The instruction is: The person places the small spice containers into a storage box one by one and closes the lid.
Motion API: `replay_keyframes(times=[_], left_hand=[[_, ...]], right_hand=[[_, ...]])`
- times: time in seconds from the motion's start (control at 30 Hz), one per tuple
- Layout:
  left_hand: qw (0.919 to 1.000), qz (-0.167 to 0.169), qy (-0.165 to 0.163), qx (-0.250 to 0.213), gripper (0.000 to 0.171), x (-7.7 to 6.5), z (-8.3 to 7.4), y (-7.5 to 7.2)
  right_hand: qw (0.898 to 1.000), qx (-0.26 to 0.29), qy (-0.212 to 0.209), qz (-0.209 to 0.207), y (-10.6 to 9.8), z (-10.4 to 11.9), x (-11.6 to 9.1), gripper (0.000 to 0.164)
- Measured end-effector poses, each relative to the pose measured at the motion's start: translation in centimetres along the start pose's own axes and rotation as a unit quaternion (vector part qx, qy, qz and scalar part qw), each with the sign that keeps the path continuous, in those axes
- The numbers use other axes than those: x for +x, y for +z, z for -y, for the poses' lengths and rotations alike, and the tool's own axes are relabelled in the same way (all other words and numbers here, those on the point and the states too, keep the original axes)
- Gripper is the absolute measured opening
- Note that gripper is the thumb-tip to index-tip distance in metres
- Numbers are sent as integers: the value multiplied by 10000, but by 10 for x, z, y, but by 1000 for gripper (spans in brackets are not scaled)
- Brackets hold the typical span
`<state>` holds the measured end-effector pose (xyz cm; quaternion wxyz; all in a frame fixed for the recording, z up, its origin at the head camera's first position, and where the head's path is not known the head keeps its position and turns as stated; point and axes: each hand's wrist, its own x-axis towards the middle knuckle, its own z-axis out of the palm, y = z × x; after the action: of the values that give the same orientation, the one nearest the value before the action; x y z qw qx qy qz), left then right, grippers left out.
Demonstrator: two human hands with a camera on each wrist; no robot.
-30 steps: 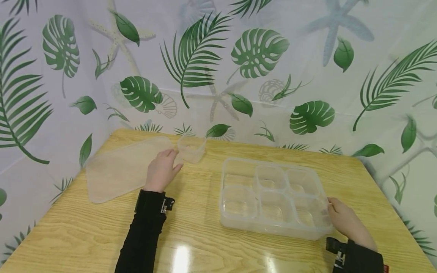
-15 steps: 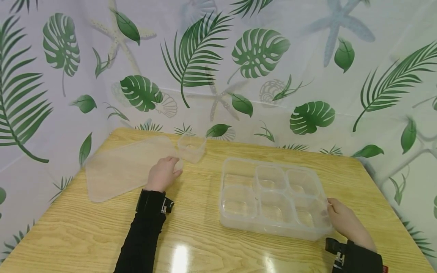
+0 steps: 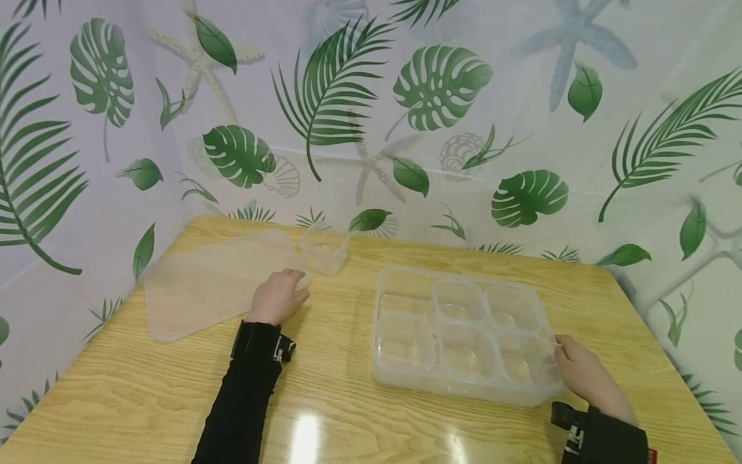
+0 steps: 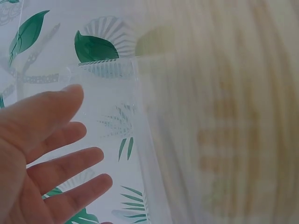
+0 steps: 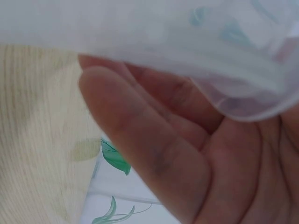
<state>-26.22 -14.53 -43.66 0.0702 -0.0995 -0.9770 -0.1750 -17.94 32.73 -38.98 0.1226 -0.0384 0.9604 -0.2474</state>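
A translucent plastic storage box point(image 3: 406, 385) lies on the table, holding several small square cups point(image 3: 462, 303); its back left corner has no cup. My right hand point(image 3: 592, 374) holds the box at its right side, and in the right wrist view the fingers point(image 5: 126, 116) lie under its edge, partly hidden. To the left, my left hand point(image 3: 277, 298) hovers at the right end of a flat translucent lid point(image 3: 203, 283), fingers apart and nothing gripped. Just beyond that hand stands a single clear cup point(image 3: 326, 252); in the left wrist view its wall point(image 4: 145, 116) appears close to the fingers.
The wood-grain table point(image 3: 324, 386) ends at a white curtain point(image 3: 348, 77) printed with green leaves and starfish, behind and on both sides. Light glares off the table near its front edge.
My left hand has drawn back slightly from the single cup, toward me, leaving the cup where it stood. The right hand and the box stay in place.
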Motion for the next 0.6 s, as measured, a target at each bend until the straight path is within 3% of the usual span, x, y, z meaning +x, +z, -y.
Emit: replay_keyframes(times=[0.23, 0.6], left_hand=[[9998, -149, 154, 25, 41, 5, -3, 1], [9987, -419, 283, 46, 46, 15, -15, 2]], right_hand=[[10000, -14, 20, -47, -2, 0, -1, 51], [9994, 85, 257, 218, -4, -3, 0, 57]])
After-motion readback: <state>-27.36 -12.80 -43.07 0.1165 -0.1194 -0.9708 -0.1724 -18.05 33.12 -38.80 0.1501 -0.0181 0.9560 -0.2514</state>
